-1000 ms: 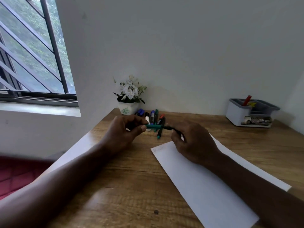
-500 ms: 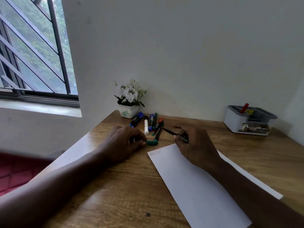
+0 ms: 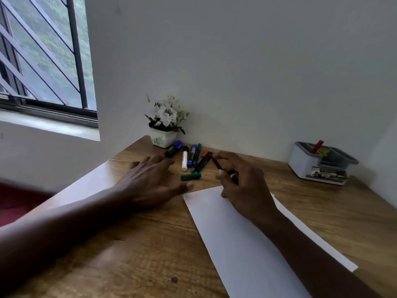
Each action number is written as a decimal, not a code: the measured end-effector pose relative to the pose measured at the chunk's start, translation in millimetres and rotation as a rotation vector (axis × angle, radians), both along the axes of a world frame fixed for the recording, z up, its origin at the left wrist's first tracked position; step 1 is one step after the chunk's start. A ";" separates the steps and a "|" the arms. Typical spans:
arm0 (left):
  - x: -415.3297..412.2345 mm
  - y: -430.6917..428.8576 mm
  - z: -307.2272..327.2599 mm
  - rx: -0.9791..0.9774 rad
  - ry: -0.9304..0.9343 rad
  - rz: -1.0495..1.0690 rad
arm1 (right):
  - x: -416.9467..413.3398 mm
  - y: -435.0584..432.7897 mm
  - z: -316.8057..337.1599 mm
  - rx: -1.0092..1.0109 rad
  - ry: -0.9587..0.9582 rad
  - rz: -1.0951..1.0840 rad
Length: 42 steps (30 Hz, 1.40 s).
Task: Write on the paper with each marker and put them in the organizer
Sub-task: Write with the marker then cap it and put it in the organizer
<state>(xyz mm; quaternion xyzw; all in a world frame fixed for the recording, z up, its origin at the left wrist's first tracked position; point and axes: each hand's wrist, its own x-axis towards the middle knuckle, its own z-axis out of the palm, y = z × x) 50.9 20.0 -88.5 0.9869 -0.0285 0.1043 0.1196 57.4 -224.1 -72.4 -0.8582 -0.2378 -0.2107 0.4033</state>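
Black marker (image 3: 218,164) pinched in my right hand (image 3: 245,186), over the top of the paper (image 3: 240,244).

My left hand (image 3: 150,181) lay flat and empty on the wooden desk (image 3: 129,265), fingers spread beside the green cap (image 3: 190,176). Further back lay the other markers (image 3: 191,157); the organizer (image 3: 318,166) stood well apart, far right.

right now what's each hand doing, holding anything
left hand: open, flat on the wooden desk, holding nothing
right hand: closed on the uncapped dark marker
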 end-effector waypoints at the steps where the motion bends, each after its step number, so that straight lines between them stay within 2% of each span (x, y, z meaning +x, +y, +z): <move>1: -1.1 -1.8 0.0 0.018 0.069 -0.002 | -0.9 1.1 1.1 0.114 0.109 0.025; 4: 0.1 -3.8 0.5 0.054 0.190 -0.016 | -4.0 7.2 5.5 0.480 0.513 0.133; 6: 1.5 -3.1 0.9 0.072 0.221 -0.020 | -6.9 8.9 7.6 0.614 0.707 0.229; 7: 1.8 -2.7 1.2 0.081 0.226 -0.024 | -8.2 9.0 7.2 0.626 0.746 0.269; 12: 2.3 -1.7 1.7 0.102 0.273 -0.057 | -13.0 8.0 1.4 0.582 0.634 0.255; 16: 3.6 -1.2 4.6 0.107 0.315 -0.078 | -18.9 9.5 3.8 0.321 0.583 0.178; 21: 4.4 -1.8 5.4 0.126 0.340 -0.088 | -20.7 10.0 5.7 0.208 0.573 0.170; 27: 5.6 0.1 5.2 0.155 0.330 -0.104 | -16.5 8.3 5.1 0.192 0.620 0.151; 32: 3.7 -0.7 7.1 0.166 0.320 -0.113 | -16.2 15.3 -3.6 0.147 0.421 0.063; 35: 3.1 -1.4 7.8 0.158 0.324 -0.111 | -15.5 16.5 -5.8 0.100 0.373 0.052; 42: 2.5 -1.3 7.5 0.152 0.313 -0.108 | -15.8 16.2 -2.3 0.095 0.415 0.075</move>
